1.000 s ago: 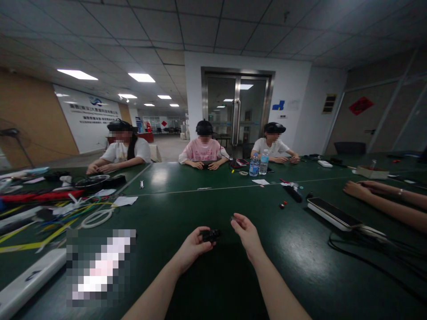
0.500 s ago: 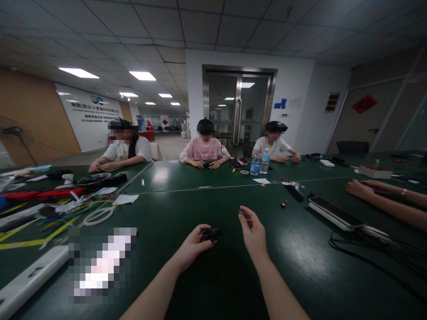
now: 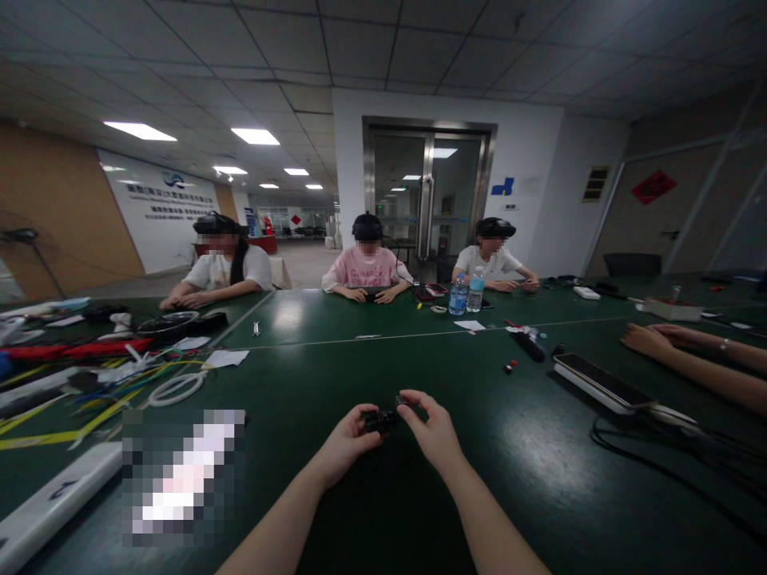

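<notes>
Just left of the middle, my left hand (image 3: 344, 447) grips a small black object (image 3: 379, 421) between thumb and fingers, over the dark green table (image 3: 311, 375). My right hand (image 3: 432, 431) pinches a small dark piece (image 3: 401, 402) between thumb and forefinger, close to the right end of the black object. Whether the two pieces touch I cannot tell. Fine details of both are too small and dark to make out.
A power strip (image 3: 65, 495), cables and a white coil (image 3: 176, 389) lie at left. Bottles (image 3: 475, 291) stand across the table. At right are a phone-like device (image 3: 602, 383), black cables and another person's hands (image 3: 647, 339). Three people sit opposite.
My right hand has moved left and slightly down with the small piece, closer to the black object. My left hand has stayed nearly still.
</notes>
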Action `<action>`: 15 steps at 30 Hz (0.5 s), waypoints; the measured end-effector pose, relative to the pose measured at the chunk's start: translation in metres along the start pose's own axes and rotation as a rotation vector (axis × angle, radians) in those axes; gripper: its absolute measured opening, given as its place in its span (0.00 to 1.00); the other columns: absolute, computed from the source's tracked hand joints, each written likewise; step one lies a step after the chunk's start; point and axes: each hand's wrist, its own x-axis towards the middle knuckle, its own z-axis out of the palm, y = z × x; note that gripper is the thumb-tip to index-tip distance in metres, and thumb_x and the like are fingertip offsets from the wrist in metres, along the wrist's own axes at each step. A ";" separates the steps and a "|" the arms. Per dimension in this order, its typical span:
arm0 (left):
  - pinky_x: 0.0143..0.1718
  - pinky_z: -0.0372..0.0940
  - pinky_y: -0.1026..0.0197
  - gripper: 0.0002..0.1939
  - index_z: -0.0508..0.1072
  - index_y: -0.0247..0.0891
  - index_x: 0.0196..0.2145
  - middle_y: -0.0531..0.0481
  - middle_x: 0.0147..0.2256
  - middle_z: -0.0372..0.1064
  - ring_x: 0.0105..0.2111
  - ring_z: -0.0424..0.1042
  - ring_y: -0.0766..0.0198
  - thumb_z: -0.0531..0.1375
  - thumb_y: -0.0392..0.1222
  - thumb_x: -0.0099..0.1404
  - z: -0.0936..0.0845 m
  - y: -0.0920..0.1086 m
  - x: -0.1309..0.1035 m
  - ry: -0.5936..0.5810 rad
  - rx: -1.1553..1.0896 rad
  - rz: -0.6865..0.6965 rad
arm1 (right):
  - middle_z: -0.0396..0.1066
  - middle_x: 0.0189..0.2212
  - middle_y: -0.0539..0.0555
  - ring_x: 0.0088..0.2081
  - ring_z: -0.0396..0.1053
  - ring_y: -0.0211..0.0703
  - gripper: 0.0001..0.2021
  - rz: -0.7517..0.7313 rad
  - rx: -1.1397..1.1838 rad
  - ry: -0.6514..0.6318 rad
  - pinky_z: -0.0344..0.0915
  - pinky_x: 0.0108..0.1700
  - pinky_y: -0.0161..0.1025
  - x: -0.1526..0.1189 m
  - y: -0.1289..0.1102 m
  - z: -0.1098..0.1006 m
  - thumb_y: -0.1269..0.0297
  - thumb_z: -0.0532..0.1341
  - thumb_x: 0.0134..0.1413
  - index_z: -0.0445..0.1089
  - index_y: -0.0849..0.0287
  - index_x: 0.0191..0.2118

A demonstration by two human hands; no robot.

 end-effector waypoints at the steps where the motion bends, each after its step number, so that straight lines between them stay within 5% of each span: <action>1: 0.46 0.60 0.56 0.26 0.62 0.39 0.44 0.45 0.42 0.69 0.42 0.69 0.58 0.67 0.37 0.49 0.000 0.000 0.000 -0.005 -0.002 0.000 | 0.70 0.41 0.52 0.45 0.67 0.45 0.13 0.002 0.016 -0.026 0.61 0.49 0.45 -0.001 -0.002 0.002 0.60 0.59 0.49 0.69 0.53 0.43; 8: 0.42 0.62 0.59 0.25 0.62 0.39 0.44 0.49 0.39 0.68 0.37 0.69 0.63 0.67 0.38 0.50 -0.003 -0.004 0.002 0.025 0.024 -0.006 | 0.68 0.46 0.51 0.50 0.63 0.45 0.09 0.013 -0.044 -0.221 0.58 0.53 0.45 -0.006 -0.004 0.016 0.64 0.60 0.47 0.72 0.52 0.38; 15: 0.44 0.62 0.56 0.25 0.61 0.39 0.45 0.48 0.38 0.68 0.39 0.69 0.61 0.66 0.40 0.50 -0.002 -0.004 0.002 0.057 0.096 -0.022 | 0.68 0.46 0.49 0.50 0.63 0.45 0.11 -0.022 -0.089 -0.246 0.58 0.53 0.45 -0.006 -0.003 0.011 0.65 0.58 0.49 0.71 0.49 0.40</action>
